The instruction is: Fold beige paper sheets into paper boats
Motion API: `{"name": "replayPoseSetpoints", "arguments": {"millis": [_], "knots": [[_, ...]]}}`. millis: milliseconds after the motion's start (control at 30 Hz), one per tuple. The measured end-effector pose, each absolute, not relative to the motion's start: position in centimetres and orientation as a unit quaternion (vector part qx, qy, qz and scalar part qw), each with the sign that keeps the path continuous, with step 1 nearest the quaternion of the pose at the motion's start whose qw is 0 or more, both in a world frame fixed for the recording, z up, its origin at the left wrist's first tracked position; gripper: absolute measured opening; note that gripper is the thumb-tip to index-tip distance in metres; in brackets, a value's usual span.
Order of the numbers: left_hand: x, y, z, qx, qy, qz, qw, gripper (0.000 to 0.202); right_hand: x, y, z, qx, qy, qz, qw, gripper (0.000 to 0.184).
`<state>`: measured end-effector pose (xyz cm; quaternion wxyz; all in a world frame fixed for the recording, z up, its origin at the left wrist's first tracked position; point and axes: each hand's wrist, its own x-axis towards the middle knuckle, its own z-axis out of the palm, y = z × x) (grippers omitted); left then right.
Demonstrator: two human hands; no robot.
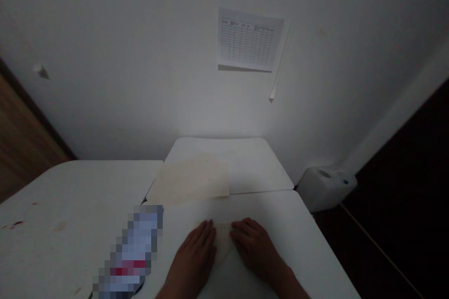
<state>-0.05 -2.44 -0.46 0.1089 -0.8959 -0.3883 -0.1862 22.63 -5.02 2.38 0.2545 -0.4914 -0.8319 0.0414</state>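
A small, pale beige piece (223, 240) with a slanted lower edge lies on the white table (280, 243); I cannot tell whether it is paper or cloth. My left hand (196, 252) rests on its left side, fingers stretched forward and flat. From the right, my right hand (254, 247) lies over the other side, its fingers slightly bent and pointing inward. Both palms face down, and the bare middle of the piece shows between them. Beyond the hands, a larger thin beige sheet (196, 180) lies flat across the table's seam.
A pixelated bluish object (135, 247) with a red band lies left of my left hand. The left table (87, 205) has reddish marks. A white plastic container (324, 189) stands beyond the right edge. A printed chart (247, 42) hangs on the wall.
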Motion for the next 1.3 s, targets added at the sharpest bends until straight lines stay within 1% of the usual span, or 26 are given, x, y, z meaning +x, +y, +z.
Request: {"name": "replayPoseSetpoints", "arguments": {"millis": [267, 467, 533, 633, 700, 833, 967, 1033, 1133, 1267, 1300], "knots": [[-2.2, -3.5, -0.9, -0.869, -0.429, -0.208, 0.131, 0.043, 22.2, -5.0, 2.2, -0.507, -0.822, 0.033, 0.257, 0.017], [-1.8, -2.7, -1.4, -0.875, -0.423, -0.209, 0.113, 0.030, 21.4, -4.9, 1.9, -0.526, -0.810, 0.005, 0.260, 0.019], [-1.2, -2.1, -1.2, -0.883, -0.411, -0.199, 0.106, 0.032, 21.3, -4.9, 1.8, -0.521, -0.813, -0.001, 0.258, 0.020], [-0.2, -1.7, -0.5, -0.912, -0.355, -0.194, 0.065, 0.046, 21.5, -5.1, 1.6, -0.513, -0.819, -0.006, 0.256, 0.023], [0.2, -1.8, 0.0, -0.920, -0.337, -0.194, 0.046, 0.048, 21.9, -5.4, 1.3, -0.513, -0.817, -0.010, 0.262, 0.026], [-0.3, -2.1, 0.2, -0.906, -0.368, -0.203, 0.041, 0.039, 23.4, -6.1, 1.0, -0.536, -0.804, -0.021, 0.258, 0.034], [-1.6, -2.0, -0.5, -0.892, -0.394, -0.217, 0.036, 0.035, 25.0, -6.8, 1.1, -0.566, -0.789, -0.034, 0.238, 0.036], [-2.0, -1.7, -0.9, -0.885, -0.404, -0.227, 0.035, 0.033, 25.3, -7.0, 1.2, -0.575, -0.783, -0.035, 0.234, 0.035], [-2.0, -0.9, -1.0, -0.873, -0.426, -0.237, 0.026, 0.029, 25.0, -6.8, 1.7, -0.587, -0.776, -0.033, 0.227, 0.028], [-1.4, 0.1, 0.1, -0.856, -0.462, -0.228, -0.026, 0.023, 24.1, -5.8, 2.8, -0.604, -0.769, -0.034, 0.205, 0.012], [-1.3, 0.4, 0.5, -0.855, -0.464, -0.227, -0.042, 0.020, 23.9, -5.5, 3.0, -0.608, -0.768, -0.036, 0.199, 0.011]]}}
